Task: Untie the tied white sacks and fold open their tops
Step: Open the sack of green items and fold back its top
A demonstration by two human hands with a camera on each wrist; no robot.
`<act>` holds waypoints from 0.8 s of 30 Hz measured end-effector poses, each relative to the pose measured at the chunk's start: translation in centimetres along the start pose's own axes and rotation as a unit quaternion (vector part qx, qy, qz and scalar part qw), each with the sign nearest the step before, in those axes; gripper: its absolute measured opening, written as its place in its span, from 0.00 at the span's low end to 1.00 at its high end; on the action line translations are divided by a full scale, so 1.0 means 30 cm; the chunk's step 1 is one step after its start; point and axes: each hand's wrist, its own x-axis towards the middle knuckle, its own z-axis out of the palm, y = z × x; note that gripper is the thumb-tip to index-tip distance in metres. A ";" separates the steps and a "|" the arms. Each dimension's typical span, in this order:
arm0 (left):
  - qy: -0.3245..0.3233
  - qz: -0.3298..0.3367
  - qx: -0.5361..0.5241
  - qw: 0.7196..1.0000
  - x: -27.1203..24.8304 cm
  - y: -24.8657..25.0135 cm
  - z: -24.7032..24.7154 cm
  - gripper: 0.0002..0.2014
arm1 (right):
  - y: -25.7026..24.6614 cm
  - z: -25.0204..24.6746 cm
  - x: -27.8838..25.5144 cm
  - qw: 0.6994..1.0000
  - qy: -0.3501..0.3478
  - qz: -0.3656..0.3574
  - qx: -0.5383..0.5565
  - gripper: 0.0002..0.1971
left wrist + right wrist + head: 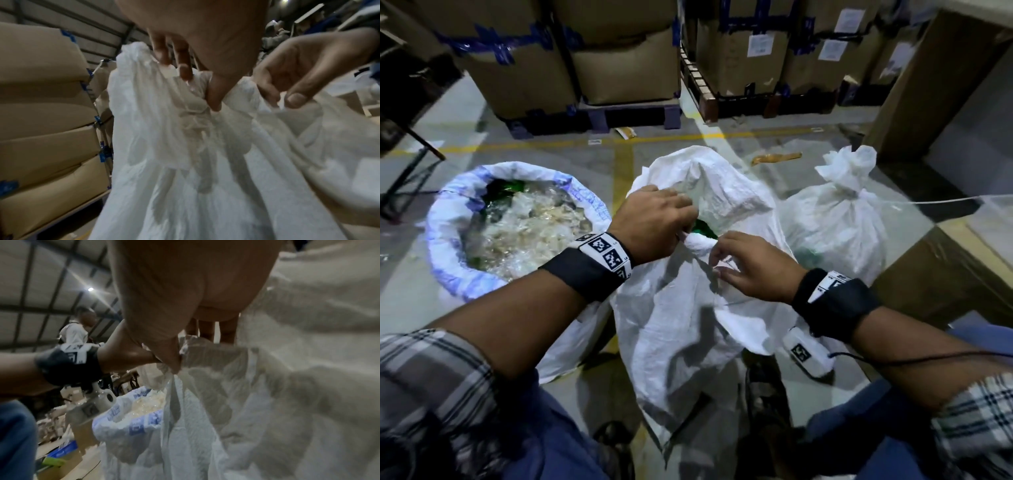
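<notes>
Sacks stand in a row on the floor [722,137] before you. Your left hand [650,222] grips the bunched rim of the middle sack [688,325], fingers curled round the white fabric; your right hand [750,270] pinches the same rim just beside it, thumb and fingers closed on the cloth. To your left the open sack [448,240] has its top rolled down. To your right the tied sack [835,219] is knotted at the neck, near stacked cardboard boxes [619,68].
</notes>
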 end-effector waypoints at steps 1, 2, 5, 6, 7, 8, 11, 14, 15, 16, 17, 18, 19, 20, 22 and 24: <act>0.018 0.027 0.034 0.999 -0.001 0.000 0.009 0.07 | 0.001 -0.004 0.003 1.000 0.017 0.009 0.011 0.07; 0.032 0.048 0.059 0.997 0.004 0.005 0.016 0.06 | 0.005 -0.009 0.003 0.999 0.032 0.015 -0.004 0.08; 0.021 0.077 0.035 0.996 0.013 0.002 0.031 0.07 | 0.012 -0.009 0.013 0.992 0.072 0.023 -0.105 0.12; -0.006 0.066 -0.005 0.998 0.015 0.002 0.036 0.09 | 0.016 -0.005 0.013 0.987 0.086 0.034 -0.130 0.14; -0.036 0.046 -0.051 0.997 0.014 -0.001 0.041 0.10 | 0.018 0.001 0.012 0.983 0.099 0.037 -0.153 0.15; -0.068 0.019 -0.099 0.993 0.013 -0.004 0.046 0.12 | 0.021 0.008 0.010 0.977 0.110 0.024 -0.183 0.16; -0.159 -0.036 -0.230 0.959 0.009 -0.012 0.060 0.28 | 0.048 0.043 -0.001 0.941 0.127 -0.073 -0.303 0.08; -0.198 -0.020 -0.195 0.960 0.017 -0.004 0.064 0.26 | 0.056 0.073 -0.006 0.918 0.121 -0.115 -0.359 0.05; -0.186 -0.018 -0.162 0.969 0.020 0.003 0.067 0.20 | 0.050 0.078 -0.002 0.915 0.114 -0.129 -0.365 0.05; -0.167 -0.014 -0.132 0.977 0.023 0.010 0.070 0.16 | 0.039 0.073 0.003 0.917 0.093 -0.142 -0.360 0.05; -0.152 -0.008 -0.108 0.983 0.023 0.020 0.074 0.13 | 0.030 0.061 0.010 0.925 0.062 -0.145 -0.347 0.05; -0.146 0.000 -0.091 0.985 0.020 0.033 0.077 0.12 | 0.023 0.041 0.017 0.935 0.031 -0.130 -0.327 0.10; -0.145 0.010 -0.078 0.986 0.015 0.047 0.082 0.12 | 0.020 0.016 0.023 0.947 0.013 -0.104 -0.305 0.17; -0.146 0.022 -0.068 0.987 0.010 0.059 0.086 0.11 | 0.019 -0.011 0.028 0.959 0.011 -0.069 -0.275 0.23; -0.149 0.040 -0.048 0.987 0.001 0.080 0.090 0.06 | 0.023 -0.055 0.032 0.982 0.053 -0.005 -0.182 0.27; -0.160 0.055 -0.037 0.985 -0.008 0.098 0.100 0.05 | 0.028 -0.087 0.043 0.987 0.135 0.054 -0.074 0.29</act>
